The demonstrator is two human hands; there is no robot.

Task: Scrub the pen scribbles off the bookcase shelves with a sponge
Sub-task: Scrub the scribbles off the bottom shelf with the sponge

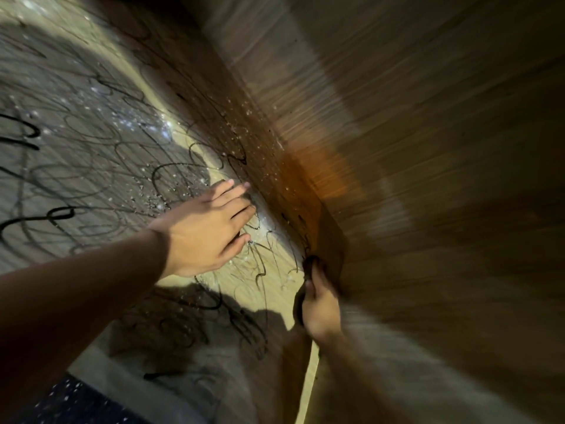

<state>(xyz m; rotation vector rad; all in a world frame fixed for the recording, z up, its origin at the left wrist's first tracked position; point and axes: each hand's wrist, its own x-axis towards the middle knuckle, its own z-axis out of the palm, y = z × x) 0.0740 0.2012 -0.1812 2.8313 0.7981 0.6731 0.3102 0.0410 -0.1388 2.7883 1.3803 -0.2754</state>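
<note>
Pressing left hand (201,231) flat on scribbled shelf (91,142) | right hand (321,310) gripping dark sponge (308,264)

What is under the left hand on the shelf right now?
The left hand lies flat, fingers straight, on the scribbled shelf. White wet foam shows just beyond its fingertips. No sponge shows there; the palm hides whatever lies beneath it.

2 hands: left hand (204,229), right hand (320,307); 1 scribbled shelf (91,154); 1 dark sponge (301,296).
</note>
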